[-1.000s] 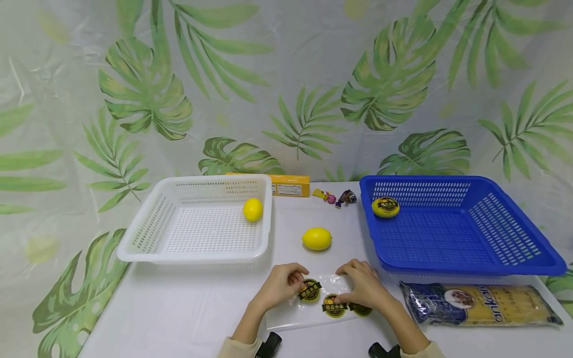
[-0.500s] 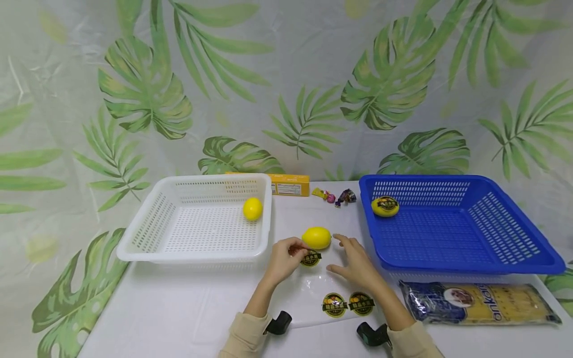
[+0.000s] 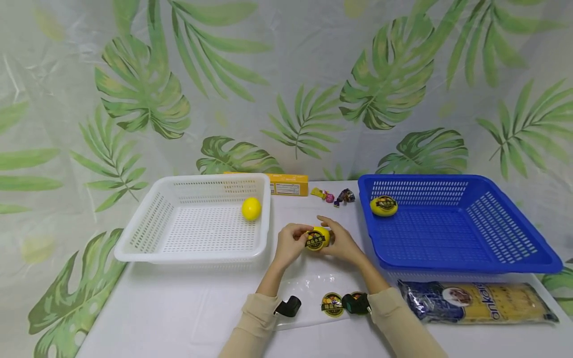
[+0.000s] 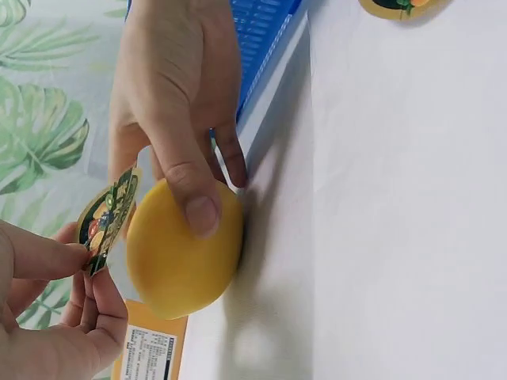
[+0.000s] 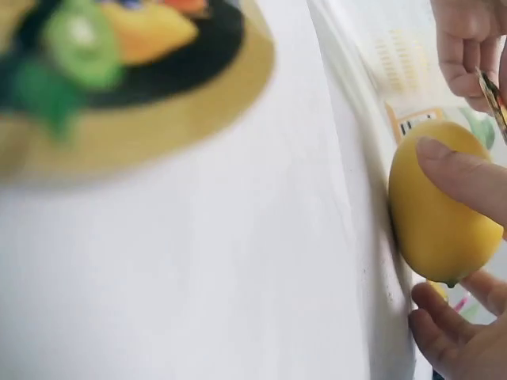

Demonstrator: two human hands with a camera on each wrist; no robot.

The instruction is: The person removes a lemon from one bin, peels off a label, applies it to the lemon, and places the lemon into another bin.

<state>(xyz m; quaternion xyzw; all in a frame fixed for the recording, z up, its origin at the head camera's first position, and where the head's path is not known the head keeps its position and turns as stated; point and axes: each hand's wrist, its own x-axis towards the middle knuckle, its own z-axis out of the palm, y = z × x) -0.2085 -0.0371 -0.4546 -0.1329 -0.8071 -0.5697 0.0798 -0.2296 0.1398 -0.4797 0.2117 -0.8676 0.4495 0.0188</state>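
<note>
In the head view my left hand pinches a round black-and-gold fruit sticker by its edge. The sticker hangs in front of a yellow lemon and hides part of it. Seen from the left wrist, the sticker stands tilted, close to the lemon; whether they touch I cannot tell. My right hand holds the lemon on the table, its thumb on top in both wrist views. Below lies a clear sticker sheet bearing another sticker; a wrist camera partly covers one more.
A white basket with one lemon stands left. The blue basket at right holds a stickered lemon. A packet of pasta lies before it. Behind are a yellow box and wrapped candies.
The left hand has peeled a sticker off the sheet and carried it forward to the lemon. My right hand has left the sheet and taken hold of the lemon.
</note>
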